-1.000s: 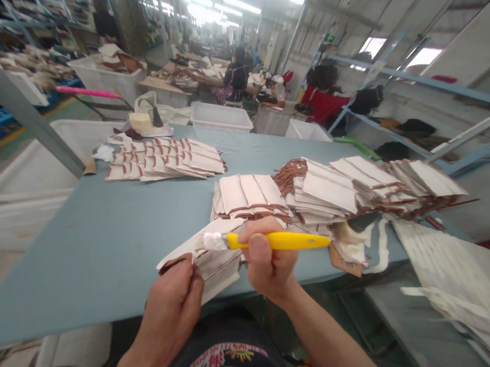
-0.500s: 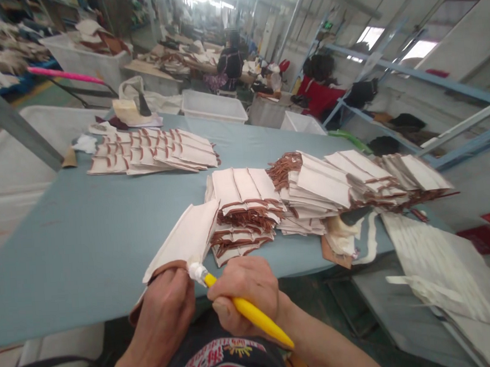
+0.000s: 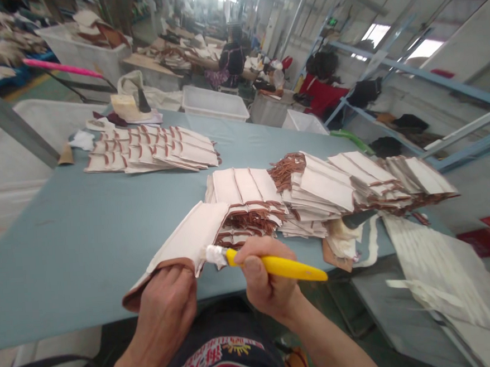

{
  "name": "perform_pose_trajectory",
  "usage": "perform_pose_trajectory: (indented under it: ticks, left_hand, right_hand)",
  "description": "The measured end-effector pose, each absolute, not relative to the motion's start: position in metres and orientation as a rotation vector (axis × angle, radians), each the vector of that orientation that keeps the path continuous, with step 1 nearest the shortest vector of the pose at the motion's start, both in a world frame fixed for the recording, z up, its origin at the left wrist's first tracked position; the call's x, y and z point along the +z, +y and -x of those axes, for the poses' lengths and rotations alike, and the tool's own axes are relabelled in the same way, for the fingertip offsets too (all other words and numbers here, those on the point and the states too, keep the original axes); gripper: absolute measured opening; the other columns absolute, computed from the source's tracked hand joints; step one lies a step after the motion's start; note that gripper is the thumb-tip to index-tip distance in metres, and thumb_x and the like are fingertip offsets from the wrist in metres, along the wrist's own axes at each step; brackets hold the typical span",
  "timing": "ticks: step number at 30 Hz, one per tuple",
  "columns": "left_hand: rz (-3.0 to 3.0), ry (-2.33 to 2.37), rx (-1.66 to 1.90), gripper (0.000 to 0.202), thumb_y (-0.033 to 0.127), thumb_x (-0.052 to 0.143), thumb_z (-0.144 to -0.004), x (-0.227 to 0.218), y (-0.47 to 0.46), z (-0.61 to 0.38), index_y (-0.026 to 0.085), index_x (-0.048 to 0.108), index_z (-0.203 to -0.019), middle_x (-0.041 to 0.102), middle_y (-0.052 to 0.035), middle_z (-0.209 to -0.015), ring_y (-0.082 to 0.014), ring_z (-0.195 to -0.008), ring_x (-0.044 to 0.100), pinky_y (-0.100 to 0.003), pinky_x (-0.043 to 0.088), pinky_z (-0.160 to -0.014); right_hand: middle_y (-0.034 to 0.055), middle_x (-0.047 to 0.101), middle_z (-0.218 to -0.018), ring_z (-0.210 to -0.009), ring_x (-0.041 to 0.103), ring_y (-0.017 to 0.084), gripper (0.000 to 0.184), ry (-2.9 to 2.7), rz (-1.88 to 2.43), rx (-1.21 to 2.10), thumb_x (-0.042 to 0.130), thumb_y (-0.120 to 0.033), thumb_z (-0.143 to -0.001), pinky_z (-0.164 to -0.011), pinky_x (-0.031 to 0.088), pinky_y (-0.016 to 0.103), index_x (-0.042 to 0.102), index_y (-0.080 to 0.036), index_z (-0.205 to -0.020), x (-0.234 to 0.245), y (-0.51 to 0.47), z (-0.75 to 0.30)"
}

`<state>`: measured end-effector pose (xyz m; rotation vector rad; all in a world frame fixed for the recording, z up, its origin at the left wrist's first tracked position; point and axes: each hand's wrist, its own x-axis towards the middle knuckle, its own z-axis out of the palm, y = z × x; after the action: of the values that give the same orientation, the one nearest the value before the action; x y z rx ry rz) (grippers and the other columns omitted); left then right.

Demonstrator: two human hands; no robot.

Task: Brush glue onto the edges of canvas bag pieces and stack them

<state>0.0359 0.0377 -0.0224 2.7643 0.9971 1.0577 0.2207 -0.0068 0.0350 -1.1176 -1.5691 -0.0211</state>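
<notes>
My left hand (image 3: 169, 298) grips the near edge of a folded cream piece with a brown lining (image 3: 185, 235); its fingertips are tucked out of sight inside the fold. In my right hand (image 3: 270, 277) is a brush with a yellow handle (image 3: 295, 266), its bristles coated in white. The white brush tip touches or hovers just beside the right edge of the cream piece. Just beyond lies a stack of similar cream pieces (image 3: 243, 185) with brown edges, partly hidden by the brush and the held piece.
More stacked cream pieces (image 3: 321, 186) run along the right of the blue-grey table (image 3: 84, 228). An overlapping spread of pieces (image 3: 150, 151) lies at the far left. White bins (image 3: 214, 104) stand behind the table. A pale board (image 3: 449, 281) sits at the right.
My right hand and the brush have moved right and slightly up, the handle now lying flatter. The brush tip has shifted from the near corner to the piece's right edge. My left hand keeps its grip.
</notes>
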Motion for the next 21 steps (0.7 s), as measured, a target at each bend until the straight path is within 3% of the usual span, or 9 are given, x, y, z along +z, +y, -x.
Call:
perform_pose_trajectory:
  ticks: [6, 10, 14, 21]
  left_hand:
    - [-2.768, 1.032, 1.052, 0.030, 0.009, 0.039, -0.099, -0.034, 0.040, -0.035, 0.023, 0.056, -0.081, 0.066, -0.0069, -0.072, -0.0246, -0.062, 0.062, -0.034, 0.045, -0.055]
    - [-2.763, 1.050, 1.032, 0.031, 0.007, 0.042, -0.099, -0.041, 0.043, -0.034, 0.024, 0.056, -0.077, 0.062, -0.0049, -0.067, -0.0237, -0.058, 0.059, -0.034, 0.044, -0.054]
    - [-2.745, 1.046, 1.048, 0.029, 0.007, 0.041, -0.100, -0.048, 0.047, -0.032, 0.021, 0.061, -0.084, 0.065, -0.0068, -0.072, -0.0257, -0.061, 0.059, -0.035, 0.045, -0.056]
    - [-2.699, 0.919, 1.050, 0.028, 0.003, 0.043, -0.098, -0.047, 0.051, -0.029, 0.020, 0.063, -0.088, 0.069, -0.0066, -0.078, -0.0255, -0.075, 0.063, -0.034, 0.050, -0.065]
  right_hand:
    - [-0.0034, 0.066, -0.060, -0.046, 0.057, 0.012, 0.024, -1.764, 0.846, -0.004, 0.046, -0.022, -0.109, -0.050, 0.050, 0.025, 0.061, -0.023, -0.090, 0.018, 0.000, -0.208]
    - [-0.0012, 0.071, -0.066, -0.053, 0.065, 0.012, 0.027, -1.668, 1.037, 0.040, 0.047, -0.025, -0.110, -0.059, 0.056, 0.022, 0.061, -0.023, -0.087, 0.017, -0.001, -0.208]
    - [0.0017, 0.075, -0.071, -0.062, 0.071, 0.014, 0.026, -1.691, 1.146, 0.117, 0.049, -0.024, -0.108, -0.064, 0.059, 0.023, 0.064, -0.022, -0.087, 0.018, 0.001, -0.206]
    - [-0.0043, 0.065, -0.066, -0.048, 0.059, 0.011, 0.021, -1.348, 1.150, 0.240, 0.046, -0.029, -0.113, -0.050, 0.049, 0.022, 0.064, -0.023, -0.102, 0.013, 0.009, -0.217]
